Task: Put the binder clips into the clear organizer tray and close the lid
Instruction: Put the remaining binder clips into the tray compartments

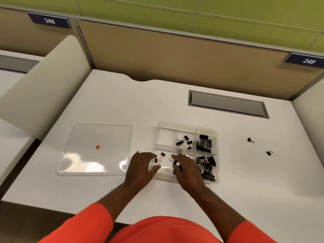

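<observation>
tray (216,135): one, clear, six compartments | loose clips (250,140): two lying right of tray | lid (94,149): one, left | left hand (142,167) spread, empty | right hand (188,168) pinching a black clip (175,162)

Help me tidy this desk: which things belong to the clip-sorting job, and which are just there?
Part of the job:
organizer tray
lid
two loose clips on the desk, and
clips in the tray

Just there:
desk hatch
number signs, 248 and 249
</observation>
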